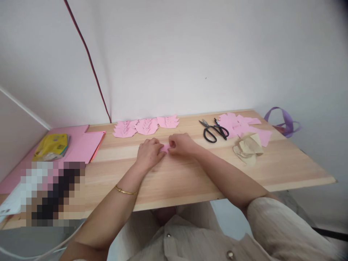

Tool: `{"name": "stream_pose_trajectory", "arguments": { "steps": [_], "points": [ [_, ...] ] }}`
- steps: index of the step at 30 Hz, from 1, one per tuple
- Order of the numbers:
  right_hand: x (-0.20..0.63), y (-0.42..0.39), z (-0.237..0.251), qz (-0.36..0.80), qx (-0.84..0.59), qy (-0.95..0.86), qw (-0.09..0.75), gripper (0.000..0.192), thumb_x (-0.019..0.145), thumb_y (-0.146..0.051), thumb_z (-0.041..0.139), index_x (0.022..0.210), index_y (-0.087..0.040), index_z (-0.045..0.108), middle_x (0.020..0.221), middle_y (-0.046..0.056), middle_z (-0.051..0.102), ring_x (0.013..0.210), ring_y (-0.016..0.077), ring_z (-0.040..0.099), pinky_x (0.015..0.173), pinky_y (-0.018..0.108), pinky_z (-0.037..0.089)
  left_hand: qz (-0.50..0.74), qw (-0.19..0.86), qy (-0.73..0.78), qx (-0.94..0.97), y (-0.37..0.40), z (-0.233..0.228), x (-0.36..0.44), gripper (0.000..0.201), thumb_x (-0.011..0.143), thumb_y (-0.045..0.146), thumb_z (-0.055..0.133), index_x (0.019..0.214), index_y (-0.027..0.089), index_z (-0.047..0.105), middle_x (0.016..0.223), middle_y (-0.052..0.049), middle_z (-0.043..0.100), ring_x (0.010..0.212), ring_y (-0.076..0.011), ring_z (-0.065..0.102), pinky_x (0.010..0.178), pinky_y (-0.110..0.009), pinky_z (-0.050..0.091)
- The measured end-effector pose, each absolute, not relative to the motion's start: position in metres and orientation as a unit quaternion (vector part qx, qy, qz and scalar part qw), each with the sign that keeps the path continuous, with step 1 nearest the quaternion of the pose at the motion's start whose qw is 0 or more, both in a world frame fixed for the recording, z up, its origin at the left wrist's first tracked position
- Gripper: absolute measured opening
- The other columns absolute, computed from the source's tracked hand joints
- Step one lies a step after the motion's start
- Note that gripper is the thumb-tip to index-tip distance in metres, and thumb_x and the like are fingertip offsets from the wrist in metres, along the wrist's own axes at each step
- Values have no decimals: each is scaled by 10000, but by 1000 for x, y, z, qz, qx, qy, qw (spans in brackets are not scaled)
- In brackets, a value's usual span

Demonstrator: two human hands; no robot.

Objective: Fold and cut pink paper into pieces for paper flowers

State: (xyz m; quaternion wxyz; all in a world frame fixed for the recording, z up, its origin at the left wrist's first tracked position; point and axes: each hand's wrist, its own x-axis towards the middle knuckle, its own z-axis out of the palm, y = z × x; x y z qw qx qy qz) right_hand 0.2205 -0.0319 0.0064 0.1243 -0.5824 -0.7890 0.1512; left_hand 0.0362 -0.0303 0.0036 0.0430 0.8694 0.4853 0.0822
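A small piece of pink paper [164, 148] lies low over the middle of the wooden table, mostly covered by my fingers. My left hand [150, 152] pinches its left side between thumb and fingers. On the right side, my right hand [181, 144] grips the same paper with curled fingers. Just behind my hands, three pink paper cutouts with jagged edges and small slits, including the middle cutout [146, 126], form a row along the wall. How the held paper is folded is hidden by my hands.
Black-handled scissors [210, 131] and a dark pen [217, 124] lie right of my hands. Beyond are pink paper scraps [231, 123] and crumpled tan paper [248, 146]. At left, a yellow packet [53, 145] rests on pink sheets [78, 139]. A purple strap [286, 121] hangs past the right edge.
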Motion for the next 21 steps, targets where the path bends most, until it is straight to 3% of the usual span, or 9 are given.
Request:
{"name": "stream_pose_trajectory", "arguments": {
  "steps": [9, 16, 21],
  "points": [
    [249, -16, 12, 145, -674, -720, 80, 75, 676, -257, 575, 708, -192, 555, 792, 11, 650, 727, 159, 549, 728, 312, 287, 93, 38, 481, 871, -31, 2, 36, 290, 776, 395, 580, 1029, 283, 665, 1091, -49, 590, 976, -249, 514, 805, -376, 403],
    [226, -29, 9, 160, -602, -775, 104, 159, 683, -346, 601, 719, -199, 552, 797, -2, 645, 735, 150, 547, 737, 302, 288, 82, 58, 490, 866, -31, 5, 37, 285, 784, 404, 569, 1026, 293, 670, 1088, -52, 584, 982, -245, 514, 826, -380, 400],
    [239, -21, 11, 161, -659, -731, 67, 126, 668, -307, 598, 704, -197, 550, 770, 3, 645, 723, 164, 546, 774, 340, 281, 90, 47, 486, 868, -30, 3, 36, 289, 774, 395, 584, 1027, 287, 670, 1092, -50, 590, 974, -248, 514, 823, -379, 404]
  ]
}}
